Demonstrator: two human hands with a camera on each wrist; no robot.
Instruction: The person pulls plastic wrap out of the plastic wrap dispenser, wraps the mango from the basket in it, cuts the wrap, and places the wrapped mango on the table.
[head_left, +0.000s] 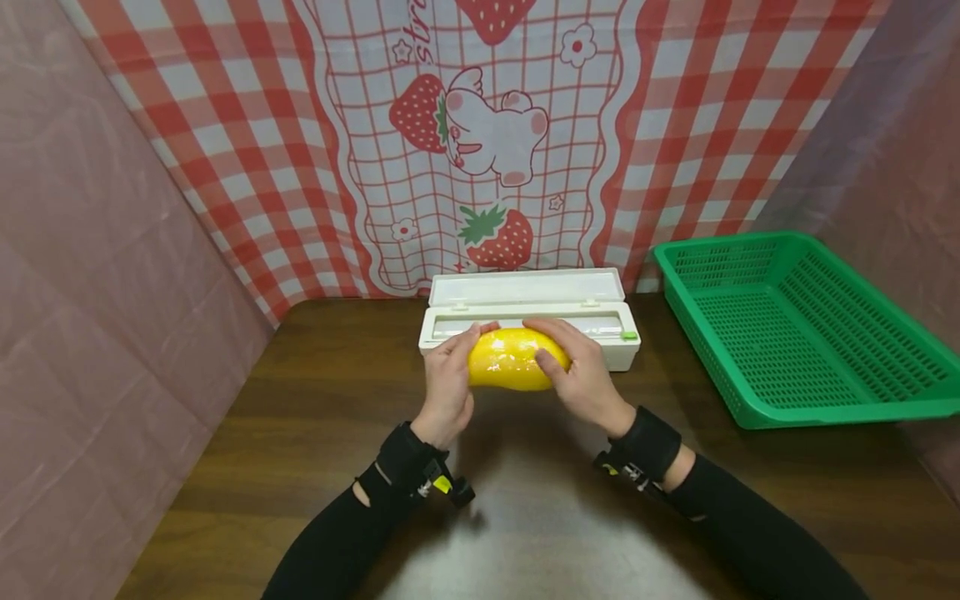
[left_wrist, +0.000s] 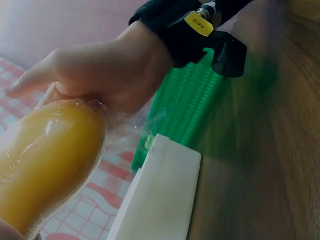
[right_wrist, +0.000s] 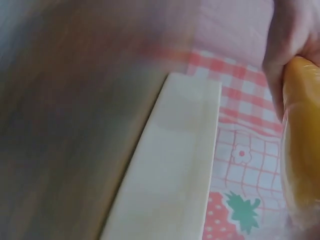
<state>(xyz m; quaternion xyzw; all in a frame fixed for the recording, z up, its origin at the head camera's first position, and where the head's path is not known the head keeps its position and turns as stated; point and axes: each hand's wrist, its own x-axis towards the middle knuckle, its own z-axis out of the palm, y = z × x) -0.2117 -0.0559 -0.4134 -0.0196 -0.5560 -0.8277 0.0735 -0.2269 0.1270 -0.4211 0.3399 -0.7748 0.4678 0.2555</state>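
A glossy yellow oblong fruit, mango-like, is held up between both hands above the table. Clear cling film covers it; in the left wrist view wrinkled film trails off near its end. My left hand grips the fruit's left end. At the other end my right hand has its thumb on the near side and its fingers over the top. Just behind them is a white cling film dispenser, lid raised, with a film roll visible inside and a small green slider at its right.
A green perforated plastic basket stands at the right of the wooden table. Behind the dispenser hangs a red checked strawberry-print cloth, with pink cloth along the left side.
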